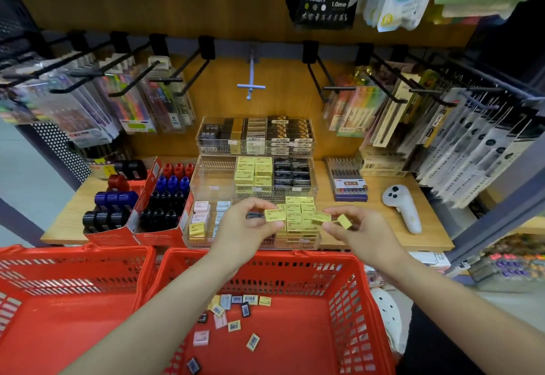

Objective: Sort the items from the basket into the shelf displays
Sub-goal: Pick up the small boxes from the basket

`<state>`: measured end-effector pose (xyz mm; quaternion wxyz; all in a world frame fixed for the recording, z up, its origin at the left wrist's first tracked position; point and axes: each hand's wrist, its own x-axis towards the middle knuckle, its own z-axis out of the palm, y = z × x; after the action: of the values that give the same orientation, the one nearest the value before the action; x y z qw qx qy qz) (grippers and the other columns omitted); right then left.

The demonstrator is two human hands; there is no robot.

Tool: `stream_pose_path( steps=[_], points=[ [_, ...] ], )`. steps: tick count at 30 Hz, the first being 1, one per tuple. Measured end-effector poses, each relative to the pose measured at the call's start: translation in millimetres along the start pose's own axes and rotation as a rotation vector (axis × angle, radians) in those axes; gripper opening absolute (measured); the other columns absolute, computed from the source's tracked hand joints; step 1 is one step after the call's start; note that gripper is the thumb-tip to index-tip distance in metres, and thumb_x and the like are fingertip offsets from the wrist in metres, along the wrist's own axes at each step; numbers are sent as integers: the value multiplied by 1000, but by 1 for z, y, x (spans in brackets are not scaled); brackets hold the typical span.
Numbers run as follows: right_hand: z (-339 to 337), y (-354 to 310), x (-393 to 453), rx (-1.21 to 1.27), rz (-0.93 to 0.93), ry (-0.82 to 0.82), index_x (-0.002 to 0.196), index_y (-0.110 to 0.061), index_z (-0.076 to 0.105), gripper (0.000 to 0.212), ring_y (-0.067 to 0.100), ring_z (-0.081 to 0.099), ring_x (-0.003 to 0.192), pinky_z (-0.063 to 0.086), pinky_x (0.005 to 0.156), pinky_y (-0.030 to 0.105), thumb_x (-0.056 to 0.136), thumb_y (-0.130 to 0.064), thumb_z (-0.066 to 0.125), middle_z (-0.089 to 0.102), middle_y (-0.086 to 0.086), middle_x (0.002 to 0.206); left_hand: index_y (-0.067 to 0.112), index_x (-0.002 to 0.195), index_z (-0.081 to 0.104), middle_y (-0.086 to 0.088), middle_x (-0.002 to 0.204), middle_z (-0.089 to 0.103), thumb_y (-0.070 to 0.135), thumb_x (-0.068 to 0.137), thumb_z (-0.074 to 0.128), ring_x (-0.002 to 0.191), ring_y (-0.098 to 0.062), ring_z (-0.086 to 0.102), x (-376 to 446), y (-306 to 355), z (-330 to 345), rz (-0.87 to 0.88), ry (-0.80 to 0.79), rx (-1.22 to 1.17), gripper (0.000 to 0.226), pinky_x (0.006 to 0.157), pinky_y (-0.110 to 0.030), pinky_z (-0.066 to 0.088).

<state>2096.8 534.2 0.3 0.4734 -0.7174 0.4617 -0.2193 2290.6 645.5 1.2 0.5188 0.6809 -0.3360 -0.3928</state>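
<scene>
**Yellow erasers mid-sort, both hands loaded**

Red basket (354, 301) nearest, w/ approx. a dozen small boxed erasers (234, 326) loose on its floor: yellow, pink, black, some barcode-up. Second red basket (73, 286) just left of it.

Above the basket rim, left hand (244, 227) pinches one yellow eraser (275, 215) betw. thumb & fingertips. Right hand (359, 227) pinches two more yellow ones (321, 218), fingers curled round them. Both hover just in front of the clear acrylic tiered display (312, 245), over its front-row yellow stack (300, 212).

Handling, by my read: light, rigid little blocks, wrappers prob. a bit slick; take by the long sides so they drop in flat & square w/ the stack. Not fragile.

Farther back: upper tiers w/ yellow, black & gold boxes, red carton of ink bottles (165, 197) to the left, white controller (402, 206) on the shelf at right, hanging pen packs (442, 127) behind.
</scene>
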Motion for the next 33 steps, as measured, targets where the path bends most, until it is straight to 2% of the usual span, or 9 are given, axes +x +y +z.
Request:
stream_pose_path(
  steps=[2,4,7,10,15,17,20,24,33],
  points=[
    [-2,17,23,-66,52,91,106,-30,72,22,12,55,102,45,84,29,85,-25,75,68,-6,109,26,99,68,19,90,69,16,80,81,85,2,66,20,-7,3,7,46,96,24,65,-10,47],
    [0,29,42,-173,56,155,113,-24,71,27,9,52,99,39,74,22,86,-26,74,67,-3,110,26,98,68,8,100,67,20,80,82,90,-2,61,42,-14,10,25,73,205,23,69,-13,46],
    [9,37,64,-286,-9,157,117,-25,69,30,7,52,97,38,73,18,87,-28,73,62,-6,114,29,93,67,3,100,63,20,79,82,82,-4,56,73,-20,24,81,92,362,23,68,-9,41],
    [21,41,79,-310,-56,139,118,-27,67,29,2,51,86,34,65,3,90,-24,70,57,-6,114,26,96,70,2,95,58,19,78,83,74,1,49,94,-26,38,131,114,462,23,64,-5,39],
    [38,47,88,-313,-72,142,116,-26,67,27,3,47,89,31,73,9,90,-21,69,55,-8,110,26,101,72,11,90,53,22,77,83,74,2,48,101,-40,52,224,192,569,26,74,-19,42],
    [42,48,89,-295,-83,162,110,-26,66,23,4,49,90,31,67,2,89,-19,70,58,-9,104,26,105,71,11,94,59,23,79,82,77,-5,54,100,-43,56,227,235,581,28,76,-27,48],
    [46,47,89,-236,-88,230,96,-26,59,19,-2,51,76,33,63,-1,87,-16,73,58,-14,92,26,105,64,12,95,66,23,81,81,81,-12,60,98,-45,62,177,323,549,30,76,-35,54],
    [51,47,94,-181,-70,270,88,-21,54,21,-5,49,71,35,61,1,86,-13,74,54,-21,84,28,92,52,15,88,66,26,82,80,76,-13,62,99,-46,67,95,409,505,31,70,-36,53],
    [44,45,92,-116,24,231,95,-20,63,20,-2,50,63,38,51,2,83,-22,78,57,-16,83,25,91,58,13,85,65,30,80,82,82,-10,65,101,-40,64,53,380,462,28,74,-32,54]
  ],
)
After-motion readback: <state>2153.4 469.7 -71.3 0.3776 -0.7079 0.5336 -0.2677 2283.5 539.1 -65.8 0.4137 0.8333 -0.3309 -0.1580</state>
